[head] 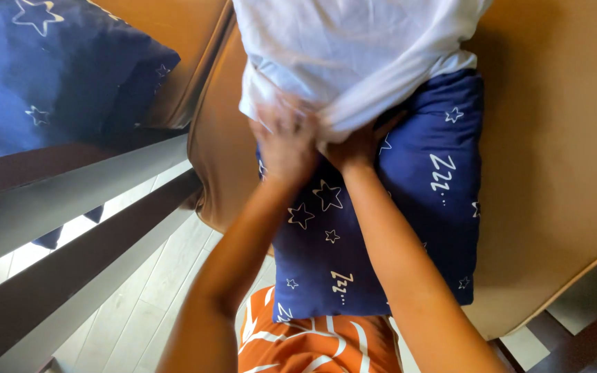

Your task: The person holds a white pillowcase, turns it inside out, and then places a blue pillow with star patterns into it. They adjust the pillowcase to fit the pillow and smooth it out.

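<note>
Orange-and-white patterned cloth [312, 345] at bottom edge, both forearms reaching up over it.

L to R: 2nd starry navy pillow [43, 69] top left; left hand [285, 141], blurred, gripping hem of white pillowcase [347, 55]; right hand [357, 145] pinching same hem; navy star pillow [381, 221] half inside the case, lying on tan leather seat [554, 173].

At frame centre the left hand [286, 141] and right hand [356, 146] grip the lower edge of a white pillowcase [343, 52], which covers the top of a navy star-print pillow [409, 214] lying on a tan couch [554, 173]; a second navy pillow [43, 76] sits upper left
</note>
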